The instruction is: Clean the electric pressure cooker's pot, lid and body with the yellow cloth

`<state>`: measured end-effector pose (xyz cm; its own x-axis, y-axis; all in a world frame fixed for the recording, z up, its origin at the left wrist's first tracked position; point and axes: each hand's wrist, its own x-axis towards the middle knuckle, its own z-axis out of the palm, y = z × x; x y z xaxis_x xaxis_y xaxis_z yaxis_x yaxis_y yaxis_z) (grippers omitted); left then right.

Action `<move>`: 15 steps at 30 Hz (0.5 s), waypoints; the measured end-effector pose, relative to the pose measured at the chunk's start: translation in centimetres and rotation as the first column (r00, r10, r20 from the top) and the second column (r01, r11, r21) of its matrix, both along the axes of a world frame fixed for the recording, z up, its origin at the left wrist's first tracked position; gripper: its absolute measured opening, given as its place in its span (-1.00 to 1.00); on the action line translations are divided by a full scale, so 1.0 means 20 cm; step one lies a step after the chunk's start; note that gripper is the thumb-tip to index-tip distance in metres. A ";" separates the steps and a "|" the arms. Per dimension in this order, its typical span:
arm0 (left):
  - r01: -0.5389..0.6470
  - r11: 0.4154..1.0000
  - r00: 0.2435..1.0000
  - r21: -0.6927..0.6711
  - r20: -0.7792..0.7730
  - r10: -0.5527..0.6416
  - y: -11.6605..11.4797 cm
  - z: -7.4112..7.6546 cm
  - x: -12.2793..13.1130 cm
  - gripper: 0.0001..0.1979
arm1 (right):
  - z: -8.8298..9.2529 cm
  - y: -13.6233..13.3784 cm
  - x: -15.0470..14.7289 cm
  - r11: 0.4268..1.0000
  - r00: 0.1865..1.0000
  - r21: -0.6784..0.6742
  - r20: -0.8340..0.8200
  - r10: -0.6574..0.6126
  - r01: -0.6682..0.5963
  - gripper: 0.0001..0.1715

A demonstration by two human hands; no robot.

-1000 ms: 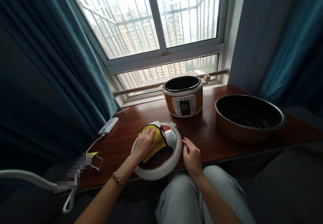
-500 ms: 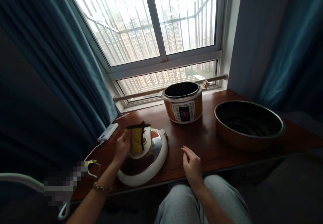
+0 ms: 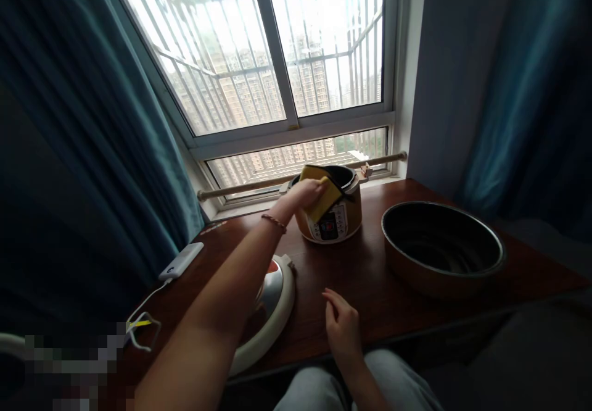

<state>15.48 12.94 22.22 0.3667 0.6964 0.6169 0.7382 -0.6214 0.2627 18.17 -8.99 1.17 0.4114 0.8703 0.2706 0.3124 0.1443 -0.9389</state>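
Observation:
My left hand [image 3: 311, 192] grips a yellow cloth [image 3: 329, 196] with a dark edge. The arm reaches across the table, and the cloth overlaps the front rim of a gold-brown electric cooker [image 3: 355, 213] with a dark inside. Whether the cloth touches the cooker, I cannot tell. Part of the control panel shows below the cloth. My right hand [image 3: 343, 323] is over the table's front edge, fingers loosely stretched out, holding nothing visible. Between my arms lies a round lid [image 3: 287, 303] with a white rim and shiny top, partly hidden by my left forearm.
A large brown pot [image 3: 393, 247] with a dark inside stands at the right on the wooden table [image 3: 342, 272]. At the left lies a white power bank [image 3: 182, 261] with a white cable [image 3: 147, 303]. A window and a horizontal rail [image 3: 250, 187] are behind the cooker.
My left hand has carried the yellow cloth from above the lid forward and right to the cooker. The view has shifted slightly; my right hand keeps almost the same pose.

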 end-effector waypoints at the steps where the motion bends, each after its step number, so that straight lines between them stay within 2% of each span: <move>1: 0.014 1.000 0.996 -0.002 -0.086 -0.014 -0.01 -0.07 0.06 -0.36 | 0.01 0.00 0.00 1.000 1.000 -0.003 -0.004 0.007 -0.007 -0.60; 3: 0.013 1.000 0.978 0.017 -0.207 -0.010 -0.02 -0.18 0.13 -0.41 | 0.01 -0.01 0.00 1.000 1.000 -0.009 -0.011 0.021 -0.021 -0.60; 5: -0.014 0.999 0.960 0.046 -0.279 0.026 -0.03 -0.24 0.16 -0.38 | 0.02 -0.01 0.01 0.999 0.999 -0.009 -0.016 0.034 -0.034 -0.60; 10: -0.070 0.991 0.936 0.113 -0.337 0.104 -0.09 -0.25 0.16 -0.34 | 0.04 -0.01 0.02 0.998 0.998 -0.020 -0.027 0.053 -0.053 -0.60; 15: -0.105 0.978 0.915 0.182 -0.367 0.166 -0.24 -0.28 0.14 -0.30 | 0.06 0.00 0.06 0.999 0.999 -0.034 -0.033 0.012 -0.013 -0.60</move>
